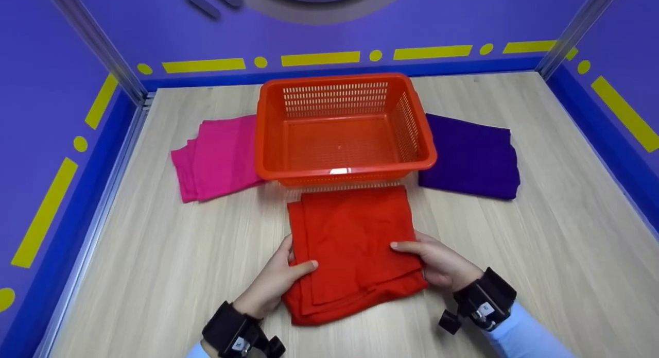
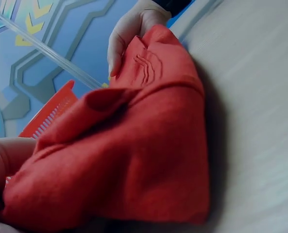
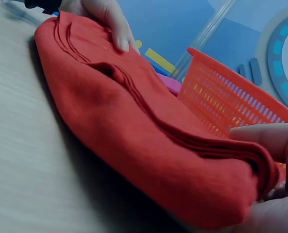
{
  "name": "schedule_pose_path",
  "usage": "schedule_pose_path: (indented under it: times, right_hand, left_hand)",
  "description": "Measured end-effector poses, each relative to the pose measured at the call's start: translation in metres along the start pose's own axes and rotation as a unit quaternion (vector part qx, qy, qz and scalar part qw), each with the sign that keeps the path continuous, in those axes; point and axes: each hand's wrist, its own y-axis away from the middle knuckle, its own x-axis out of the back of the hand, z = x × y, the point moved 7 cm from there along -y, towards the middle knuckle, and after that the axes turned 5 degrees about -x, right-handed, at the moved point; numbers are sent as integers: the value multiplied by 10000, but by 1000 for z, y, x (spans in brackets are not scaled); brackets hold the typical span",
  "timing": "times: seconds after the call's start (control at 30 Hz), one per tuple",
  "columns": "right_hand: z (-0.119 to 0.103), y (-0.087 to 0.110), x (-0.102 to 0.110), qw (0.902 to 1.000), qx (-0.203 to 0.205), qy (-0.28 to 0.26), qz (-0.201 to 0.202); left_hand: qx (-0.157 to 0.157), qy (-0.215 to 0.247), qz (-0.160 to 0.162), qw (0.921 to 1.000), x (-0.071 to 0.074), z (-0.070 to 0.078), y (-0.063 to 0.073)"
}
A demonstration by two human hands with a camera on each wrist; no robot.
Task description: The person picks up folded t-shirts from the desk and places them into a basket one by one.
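A folded red cloth lies between both hands, in front of the basket. My left hand grips its left side, thumb on top and fingers beneath. On the opposite side my right hand pinches the edge the same way, its thumb laid over the top layer. The right wrist view shows the stacked folds of the red cloth at its near edge, with shadow under it on the table. In the left wrist view the cloth bulges in a soft fold. The fingers under the cloth are mostly hidden.
An orange plastic basket with slotted walls stands just beyond the cloth, with nothing in it. A folded pink cloth lies at its left, a folded purple cloth at its right. Blue-purple panels wall in the wooden table.
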Motion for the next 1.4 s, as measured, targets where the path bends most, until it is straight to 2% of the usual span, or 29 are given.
schedule_pose_path:
  times: [0.23,0.4,0.73,0.93,1.2,1.4]
  right_hand:
    - [5,-5,-1,9994,-202,-266,-1]
    - [6,-10,-1,9989,-255,-390,-5]
    - [6,-4,-3,9986,-233,-470,-28]
    - [-2,10,-13,9988,-94,-454,-156]
    - [-16,48,-36,9956,35,-206,-914]
    - [-34,72,-55,9897,197,-87,-1417]
  left_hand:
    - [104,224,54,9997,0,-3,-8]
    - [197,475,-22,9987,0,-5,-16]
    - [120,588,-153,9981,0,-3,-13]
    - [37,353,-225,9991,0,14,-7]
    - [-5,226,-624,9978,-11,44,20]
    - [-164,351,-737,9965,-17,70,39]
